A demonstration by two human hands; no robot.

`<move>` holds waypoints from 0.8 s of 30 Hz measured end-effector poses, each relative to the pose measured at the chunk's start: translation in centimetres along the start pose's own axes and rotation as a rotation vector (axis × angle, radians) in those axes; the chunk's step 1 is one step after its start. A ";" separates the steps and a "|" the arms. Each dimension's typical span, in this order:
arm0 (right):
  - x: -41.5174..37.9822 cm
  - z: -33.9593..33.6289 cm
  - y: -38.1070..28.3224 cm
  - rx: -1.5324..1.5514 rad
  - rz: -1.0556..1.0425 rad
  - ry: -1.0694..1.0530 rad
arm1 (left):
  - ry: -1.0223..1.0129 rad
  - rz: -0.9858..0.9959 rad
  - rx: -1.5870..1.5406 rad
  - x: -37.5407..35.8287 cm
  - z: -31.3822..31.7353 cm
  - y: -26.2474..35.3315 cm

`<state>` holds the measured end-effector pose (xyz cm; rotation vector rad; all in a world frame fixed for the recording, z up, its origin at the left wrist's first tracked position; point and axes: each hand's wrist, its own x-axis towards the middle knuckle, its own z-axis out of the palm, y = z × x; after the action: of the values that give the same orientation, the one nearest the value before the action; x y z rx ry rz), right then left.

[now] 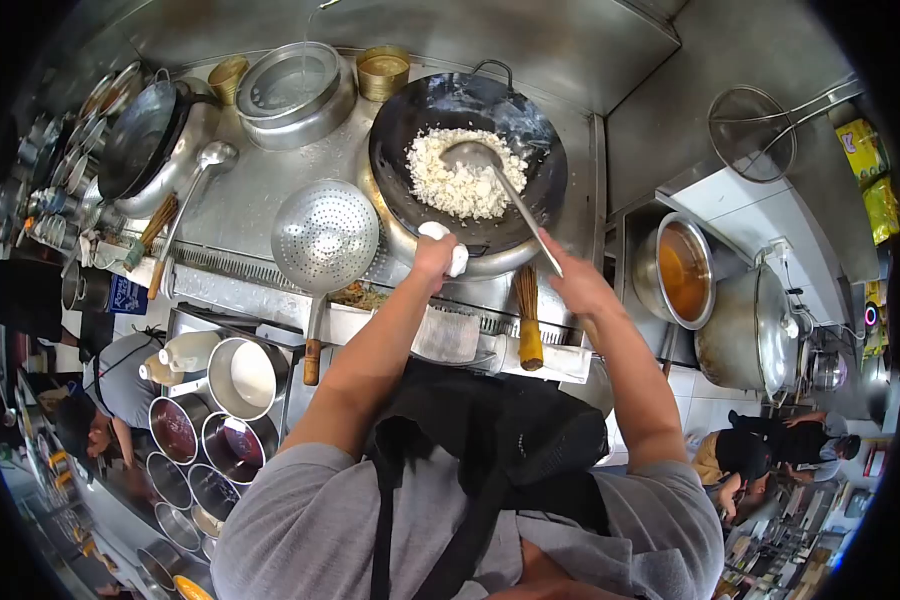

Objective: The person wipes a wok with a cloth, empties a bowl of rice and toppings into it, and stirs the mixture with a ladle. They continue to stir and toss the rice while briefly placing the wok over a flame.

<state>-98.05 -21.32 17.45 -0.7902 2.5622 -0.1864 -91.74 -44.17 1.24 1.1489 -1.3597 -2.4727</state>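
A black wok (468, 165) sits on the steel stove, holding a mound of white rice (460, 175). My left hand (436, 255) grips the wok's near handle through a white cloth (450, 245). My right hand (575, 280) is closed on the long handle of a metal ladle (475, 158), whose bowl rests in the rice.
A perforated skimmer (325, 235) lies left of the wok, with a second ladle (210, 160), another black wok (140, 135) and a steel basin (292, 90) beyond. Pots of sauce (682, 270) stand at right, steel containers (238, 378) at lower left. People work at both sides.
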 end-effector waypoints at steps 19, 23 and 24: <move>2.6 0.4 -3.5 0.034 0.067 0.056 | -0.002 0.043 0.105 -1.2 -0.2 1.3; 2.6 3.6 -1.0 -0.018 -0.008 -0.019 | 0.024 0.008 0.127 -0.6 -0.2 1.1; 1.6 1.4 -1.4 0.088 0.012 -0.095 | 0.027 -0.004 0.145 -0.6 -0.3 1.0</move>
<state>-97.88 -23.36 16.01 -0.7330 2.4515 -0.2499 -91.41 -44.78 2.24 1.2099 -1.5520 -2.3857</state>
